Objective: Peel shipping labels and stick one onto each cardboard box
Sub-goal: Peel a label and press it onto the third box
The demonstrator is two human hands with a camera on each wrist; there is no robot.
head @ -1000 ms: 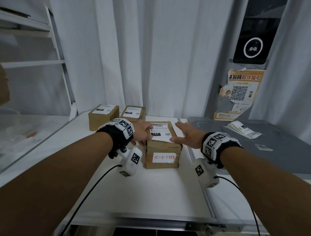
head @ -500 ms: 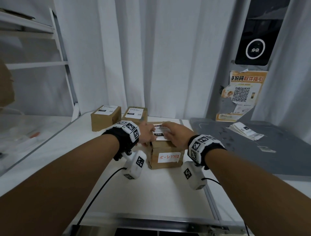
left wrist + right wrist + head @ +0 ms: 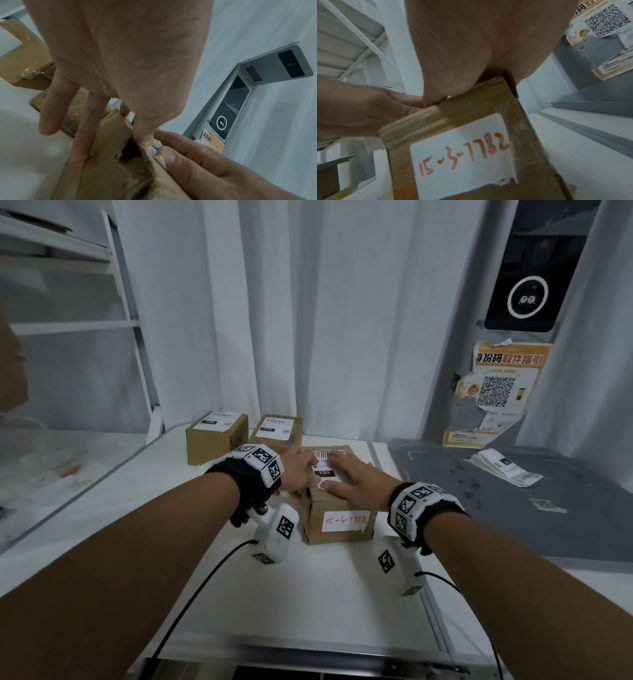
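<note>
The near cardboard box (image 3: 337, 508) sat on the white table (image 3: 291, 604), taped closed so its contents were hidden. A shipping label (image 3: 323, 470) lay on its top, mostly covered by the right hand (image 3: 349, 479), spread flat with straight fingers. The left hand (image 3: 298, 474) held the box's left edge, fingers down its side. A handwritten white sticker (image 3: 464, 158) faced near. Two labelled boxes (image 3: 216, 436) (image 3: 275, 433) stood beyond, far left. A stack of labels (image 3: 503, 470) lay well apart on the grey surface (image 3: 513, 508) at right.
</note>
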